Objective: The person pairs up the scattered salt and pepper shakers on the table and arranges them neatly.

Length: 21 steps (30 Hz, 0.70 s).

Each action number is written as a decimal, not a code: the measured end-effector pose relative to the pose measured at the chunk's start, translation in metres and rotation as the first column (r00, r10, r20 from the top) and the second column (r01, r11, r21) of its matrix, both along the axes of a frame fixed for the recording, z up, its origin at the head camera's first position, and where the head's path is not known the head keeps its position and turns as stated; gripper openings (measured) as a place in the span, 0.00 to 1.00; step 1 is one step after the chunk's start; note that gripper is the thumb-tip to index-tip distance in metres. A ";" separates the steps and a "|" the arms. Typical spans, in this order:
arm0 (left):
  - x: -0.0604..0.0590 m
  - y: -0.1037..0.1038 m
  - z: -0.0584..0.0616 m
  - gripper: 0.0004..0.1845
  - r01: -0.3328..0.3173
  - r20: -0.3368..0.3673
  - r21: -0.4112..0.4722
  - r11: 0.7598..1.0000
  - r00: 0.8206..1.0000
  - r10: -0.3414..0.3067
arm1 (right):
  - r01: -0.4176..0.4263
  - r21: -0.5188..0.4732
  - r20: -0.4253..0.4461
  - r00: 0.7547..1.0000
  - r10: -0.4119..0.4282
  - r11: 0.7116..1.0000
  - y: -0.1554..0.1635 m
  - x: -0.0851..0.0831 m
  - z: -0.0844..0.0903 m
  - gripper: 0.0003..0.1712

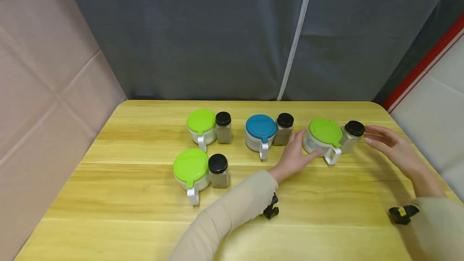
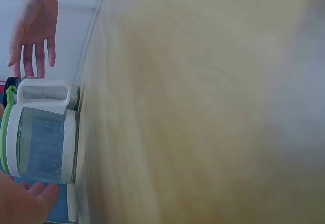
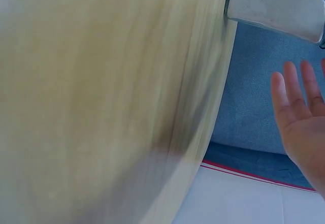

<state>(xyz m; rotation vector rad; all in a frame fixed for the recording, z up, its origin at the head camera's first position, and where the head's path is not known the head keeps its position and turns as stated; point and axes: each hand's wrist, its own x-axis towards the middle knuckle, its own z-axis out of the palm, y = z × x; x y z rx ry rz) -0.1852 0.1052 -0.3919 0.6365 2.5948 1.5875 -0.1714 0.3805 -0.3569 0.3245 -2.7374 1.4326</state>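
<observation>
Hands on either side of the rightmost green-lidded jar (image 1: 324, 138) on the wooden surface (image 1: 119, 208).

From the head view, the left hand (image 1: 294, 157) rests against the jar's near-left side with its fingers fairly straight, while the right hand (image 1: 389, 146) hovers just beside the black-capped shaker (image 1: 351, 135) that stands touching the jar, fingers spread and relaxed, holding nothing. That view alone shows the three other pairs: a blue-lidded jar (image 1: 260, 133) with its shaker (image 1: 283, 128), and two more green-lidded jars (image 1: 201, 127) (image 1: 190, 170), each with a shaker (image 1: 223, 127) (image 1: 218, 170) alongside. The left wrist view adds the jar's clear wall and white handle up close. The right wrist view shows mainly blurred wood and an open palm.
</observation>
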 end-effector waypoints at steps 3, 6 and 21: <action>-0.003 0.004 0.001 0.38 -0.013 0.004 0.023 1.000 1.000 0.013 | -0.013 0.005 0.022 1.000 0.013 1.000 -0.001 -0.004 0.001 0.27; -0.008 0.009 0.002 0.40 -0.037 0.009 0.032 0.999 0.999 0.036 | -0.022 0.016 0.048 0.999 0.021 1.000 -0.001 -0.008 0.002 0.29; -0.028 0.014 0.010 0.50 0.011 0.080 -0.026 1.000 0.997 -0.009 | -0.029 -0.004 0.127 0.992 0.029 1.000 -0.001 -0.019 -0.001 0.29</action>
